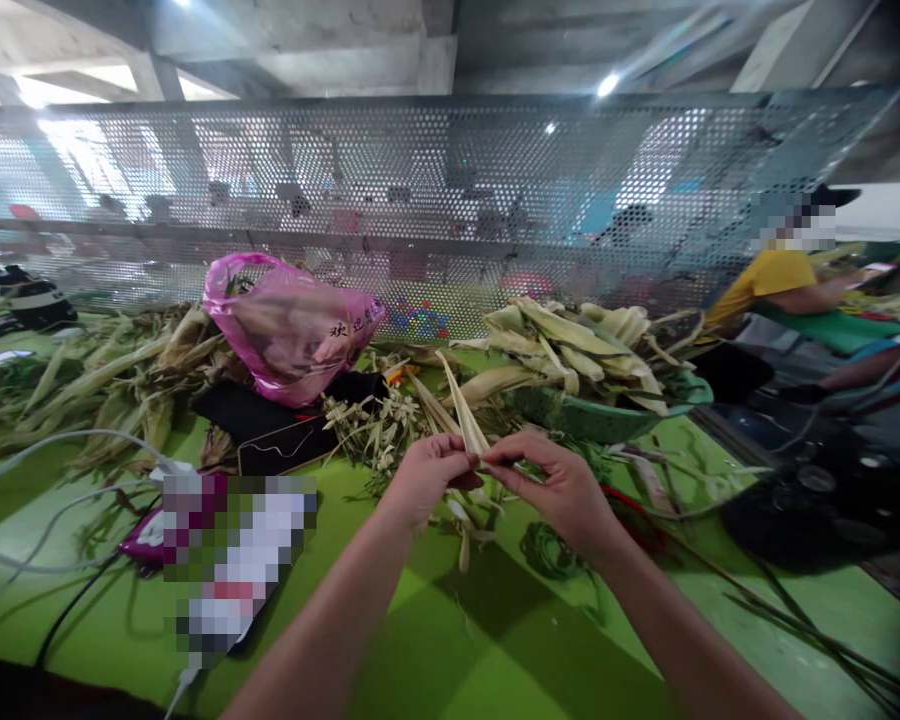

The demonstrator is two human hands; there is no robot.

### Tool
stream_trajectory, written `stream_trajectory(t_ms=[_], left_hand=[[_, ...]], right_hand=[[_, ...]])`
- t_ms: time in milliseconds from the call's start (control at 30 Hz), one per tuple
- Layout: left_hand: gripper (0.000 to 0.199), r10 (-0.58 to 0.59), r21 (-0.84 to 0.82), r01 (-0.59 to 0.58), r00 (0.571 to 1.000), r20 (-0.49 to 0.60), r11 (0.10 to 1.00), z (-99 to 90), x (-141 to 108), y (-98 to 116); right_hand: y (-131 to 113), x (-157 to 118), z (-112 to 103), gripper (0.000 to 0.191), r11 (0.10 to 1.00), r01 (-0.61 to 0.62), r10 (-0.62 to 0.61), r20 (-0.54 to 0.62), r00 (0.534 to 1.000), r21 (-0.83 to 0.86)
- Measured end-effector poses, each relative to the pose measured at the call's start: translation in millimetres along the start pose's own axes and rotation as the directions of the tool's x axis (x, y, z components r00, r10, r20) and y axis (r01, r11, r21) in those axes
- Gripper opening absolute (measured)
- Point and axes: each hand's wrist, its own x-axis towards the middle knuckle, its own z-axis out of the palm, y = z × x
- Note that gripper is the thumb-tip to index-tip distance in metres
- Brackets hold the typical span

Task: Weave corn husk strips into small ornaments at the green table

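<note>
Both hands meet above the green table, pinching a pale corn husk (461,405) whose pointed end sticks up. My left hand (433,475) grips its lower part between thumb and fingers. From the other side, my right hand (551,480) pinches the same husk close to the left fingertips. Below the hands lie husk scraps (465,525), partly hidden by the fingers. A coil of green cord (551,550) rests on the table under my right hand. Just beyond the hands, a heap of cut husk strips (379,430) covers the table.
A green basket (592,415) piled with dried husks (577,345) stands back right. Behind the hands sit a pink plastic bag (292,325) and loose husks (135,370). Front left are a cabled power strip (157,530) and a blurred phone (251,570). A person in yellow (769,280) sits far right.
</note>
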Motion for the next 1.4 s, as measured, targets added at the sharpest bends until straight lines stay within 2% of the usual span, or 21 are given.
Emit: stream_trajectory(t_ms=[300,467,833,1067,1267,1400], left_hand=[[0.019,0.000,0.047,-0.001,1.000,0.025,0.999,-2.3,0.3,-1.7],[0.021,0.024,0.029,-0.024,0.999,0.023,0.999,-0.7,-0.6,-2.0],[0.028,0.012,-0.022,-0.012,1.000,0.018,1.000,-0.5,1.0,-5.6],[0.032,0.020,-0.018,-0.021,0.999,-0.039,1.000,1.9,2.4,-6.1],[0.030,0.047,0.021,-0.047,0.999,-0.002,0.999,3.1,0.5,-3.5],[0.029,0.049,0.067,-0.050,0.999,0.011,0.997,3.3,0.8,-4.2]], right_hand=[[2.7,-0.8,-0.6,0.007,0.985,0.107,-0.104,0.030,0.994,-0.134],[1.5,-0.9,-0.4,0.013,0.980,0.115,-0.108,0.049,0.993,-0.162],[5.8,-1.0,-0.3,0.008,0.979,0.125,-0.124,0.015,0.992,-0.159],[9.2,-1.5,3.6,0.007,0.996,0.021,-0.024,-0.030,0.999,-0.089],[6.1,-2.1,7.1,0.012,0.989,-0.143,0.146,-0.078,0.986,0.035],[8.1,-2.7,7.6,0.012,0.981,-0.186,0.190,-0.092,0.977,0.055]])
